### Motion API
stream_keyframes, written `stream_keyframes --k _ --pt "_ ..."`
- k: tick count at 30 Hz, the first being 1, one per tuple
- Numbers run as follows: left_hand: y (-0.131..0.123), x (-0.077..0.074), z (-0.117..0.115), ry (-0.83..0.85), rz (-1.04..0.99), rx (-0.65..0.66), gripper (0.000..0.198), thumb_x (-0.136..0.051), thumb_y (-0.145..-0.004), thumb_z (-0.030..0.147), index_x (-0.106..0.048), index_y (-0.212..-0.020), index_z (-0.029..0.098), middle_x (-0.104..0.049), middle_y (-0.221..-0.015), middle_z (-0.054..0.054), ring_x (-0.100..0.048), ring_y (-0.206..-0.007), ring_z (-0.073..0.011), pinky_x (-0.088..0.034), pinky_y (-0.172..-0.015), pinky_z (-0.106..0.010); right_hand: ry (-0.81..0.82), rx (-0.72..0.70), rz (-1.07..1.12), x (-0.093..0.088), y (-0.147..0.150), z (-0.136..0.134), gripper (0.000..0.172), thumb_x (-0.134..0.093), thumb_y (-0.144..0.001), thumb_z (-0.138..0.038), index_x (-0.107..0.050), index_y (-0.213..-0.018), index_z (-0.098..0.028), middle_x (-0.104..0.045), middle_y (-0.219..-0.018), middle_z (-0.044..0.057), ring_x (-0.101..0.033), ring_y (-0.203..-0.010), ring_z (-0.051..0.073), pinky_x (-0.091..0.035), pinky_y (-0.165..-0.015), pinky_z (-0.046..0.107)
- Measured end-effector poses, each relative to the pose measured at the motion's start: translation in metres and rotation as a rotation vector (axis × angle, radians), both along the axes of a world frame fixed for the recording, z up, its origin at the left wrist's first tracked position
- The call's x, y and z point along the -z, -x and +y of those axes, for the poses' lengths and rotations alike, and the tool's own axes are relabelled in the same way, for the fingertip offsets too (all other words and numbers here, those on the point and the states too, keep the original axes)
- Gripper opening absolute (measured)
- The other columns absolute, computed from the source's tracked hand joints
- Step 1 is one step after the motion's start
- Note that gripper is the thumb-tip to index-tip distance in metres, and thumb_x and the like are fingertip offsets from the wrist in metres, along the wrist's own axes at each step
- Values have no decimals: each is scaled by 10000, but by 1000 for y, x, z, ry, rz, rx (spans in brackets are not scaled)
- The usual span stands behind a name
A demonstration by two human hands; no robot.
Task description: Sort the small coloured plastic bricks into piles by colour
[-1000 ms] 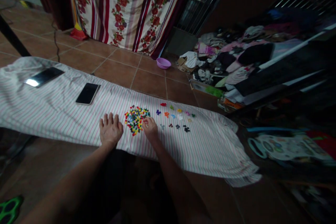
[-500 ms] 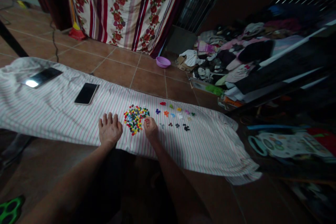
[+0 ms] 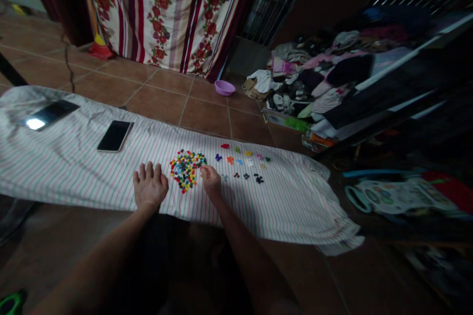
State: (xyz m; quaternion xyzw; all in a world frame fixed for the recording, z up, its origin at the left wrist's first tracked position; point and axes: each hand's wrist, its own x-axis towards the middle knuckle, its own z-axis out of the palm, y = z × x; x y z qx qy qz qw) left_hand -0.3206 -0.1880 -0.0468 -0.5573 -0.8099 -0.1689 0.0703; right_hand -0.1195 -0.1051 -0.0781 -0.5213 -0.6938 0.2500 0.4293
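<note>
A pile of small mixed-colour pieces (image 3: 185,169) lies on a striped cloth (image 3: 288,206) that covers a long board. To its right, several pieces are laid out singly by colour (image 3: 243,162). My left hand (image 3: 149,186) rests flat on the cloth just left of the pile, fingers stretched out. My right hand (image 3: 210,180) sits at the pile's right edge with its fingers pinched together; what they hold is too small to make out.
Two phones (image 3: 114,136) (image 3: 47,114) lie on the cloth to the left. Beyond is tiled floor with a purple bowl (image 3: 224,87), a floral curtain (image 3: 173,10) and a heap of clothes (image 3: 314,83). A toy (image 3: 391,196) lies at the right.
The view has shifted slightly, so everything sits a little further left. Both hands stay where they were beside the pile.
</note>
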Motion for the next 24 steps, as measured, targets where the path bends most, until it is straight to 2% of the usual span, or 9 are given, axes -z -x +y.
stream_keyframes --k 8,16,24 --pt "-1 -5 -1 -1 7 5 511 -327 -922 321 -544 -1345 131 -480 -1444 -169 -330 -1397 -353 -238 -1130 -528 -11 56 39 -12 -14 18 235 -510 -881 -386 -664 -908 -211 -711 -853 37 -668 -748 167 -537 -735 282" --pt "-1 -1 0 -7 -1 -3 509 -354 -911 321 -554 -1341 137 -482 -1447 -169 -322 -1406 -344 -228 -1136 -528 -53 146 -38 -31 -44 46 181 -513 -850 -276 -669 -909 -205 -705 -921 63 -659 -839 179 -528 -801 295" --pt "-2 -2 0 1 3 0 514 -346 -917 315 -544 -1352 129 -492 -1435 -178 -333 -1401 -342 -236 -1134 -534 51 317 -158 -43 -71 82 191 -490 -838 -175 -661 -919 -204 -717 -915 51 -663 -825 168 -510 -808 287"
